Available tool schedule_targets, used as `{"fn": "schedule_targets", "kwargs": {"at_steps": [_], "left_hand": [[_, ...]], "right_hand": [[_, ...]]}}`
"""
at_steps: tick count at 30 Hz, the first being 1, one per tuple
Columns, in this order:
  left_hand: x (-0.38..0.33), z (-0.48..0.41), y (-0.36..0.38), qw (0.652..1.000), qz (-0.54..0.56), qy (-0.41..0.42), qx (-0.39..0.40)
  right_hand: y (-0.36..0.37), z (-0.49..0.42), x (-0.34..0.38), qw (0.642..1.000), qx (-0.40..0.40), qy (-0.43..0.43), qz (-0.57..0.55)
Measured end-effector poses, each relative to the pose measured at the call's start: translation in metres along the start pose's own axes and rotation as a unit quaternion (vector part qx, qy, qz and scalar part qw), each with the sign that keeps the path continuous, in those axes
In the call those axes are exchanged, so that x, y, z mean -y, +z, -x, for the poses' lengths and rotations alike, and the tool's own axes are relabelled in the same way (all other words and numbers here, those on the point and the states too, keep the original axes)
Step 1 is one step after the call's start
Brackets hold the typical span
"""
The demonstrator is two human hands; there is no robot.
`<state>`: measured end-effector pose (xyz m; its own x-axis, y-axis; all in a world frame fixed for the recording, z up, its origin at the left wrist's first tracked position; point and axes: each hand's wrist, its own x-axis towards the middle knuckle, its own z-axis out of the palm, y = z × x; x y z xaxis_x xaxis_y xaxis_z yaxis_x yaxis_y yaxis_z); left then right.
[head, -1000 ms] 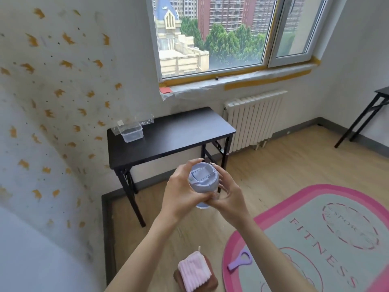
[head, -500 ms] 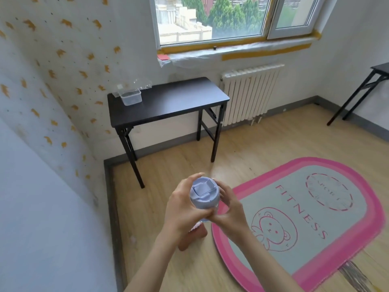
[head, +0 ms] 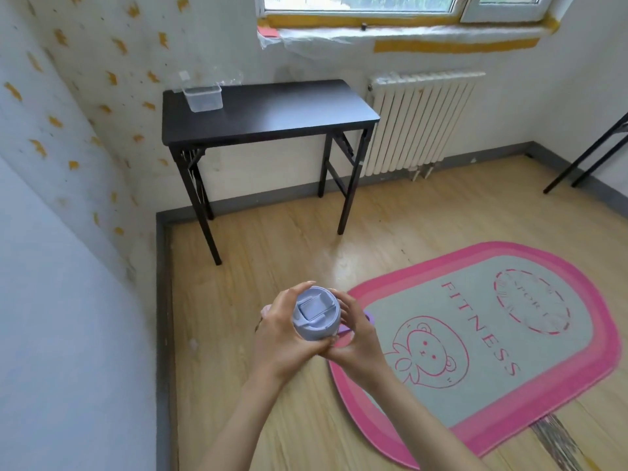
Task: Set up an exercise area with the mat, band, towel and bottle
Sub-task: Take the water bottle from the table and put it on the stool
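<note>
I hold a pale blue bottle [head: 316, 314] upright in front of me, seen from above with its flip lid on top. My left hand [head: 282, 338] grips its left side and my right hand [head: 356, 338] grips its right side. The pink-edged grey mat [head: 482, 341] marked FITNESS lies flat on the wooden floor to the right. A sliver of the purple band [head: 369, 317] shows on the mat's left end behind my right hand. A bit of the pink towel [head: 264, 311] peeks out behind my left hand; most of it is hidden.
A black folding table [head: 268, 113] stands against the far wall with a clear plastic box [head: 203, 97] on its left corner. A white radiator [head: 421, 120] is to its right. Another table's black legs [head: 591, 158] show at the far right. A wall [head: 68, 300] runs close on my left.
My view has tilted down and pulled back, so the table and mat look farther away. The bottle stays gripped in both hands; the towel and band have become mostly hidden behind them.
</note>
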<state>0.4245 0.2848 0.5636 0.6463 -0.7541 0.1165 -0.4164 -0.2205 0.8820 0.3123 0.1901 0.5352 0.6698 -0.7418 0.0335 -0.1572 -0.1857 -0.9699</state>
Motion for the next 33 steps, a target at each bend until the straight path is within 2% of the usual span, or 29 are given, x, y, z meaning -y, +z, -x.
{"fn": "schedule_targets", "kwargs": {"at_steps": [8,17,26,33], "left_hand": [[0.083,0.024,0.061,0.998,0.026,-0.062,0.004],[0.212,0.028,0.125,0.993,0.041,-0.106,0.014],[0.327,0.004,0.183,0.992,0.030,-0.118,0.044],[0.410,-0.007,0.227,0.992,0.003,-0.123,0.036]], "right_hand": [[0.015,0.014,-0.102,0.999,0.038,0.025,-0.013],[0.051,0.008,-0.241,0.998,0.022,0.057,-0.011],[0.086,-0.023,-0.380,0.997,0.012,0.081,-0.013],[0.109,-0.043,-0.469,0.997,0.007,0.078,-0.010]]}}
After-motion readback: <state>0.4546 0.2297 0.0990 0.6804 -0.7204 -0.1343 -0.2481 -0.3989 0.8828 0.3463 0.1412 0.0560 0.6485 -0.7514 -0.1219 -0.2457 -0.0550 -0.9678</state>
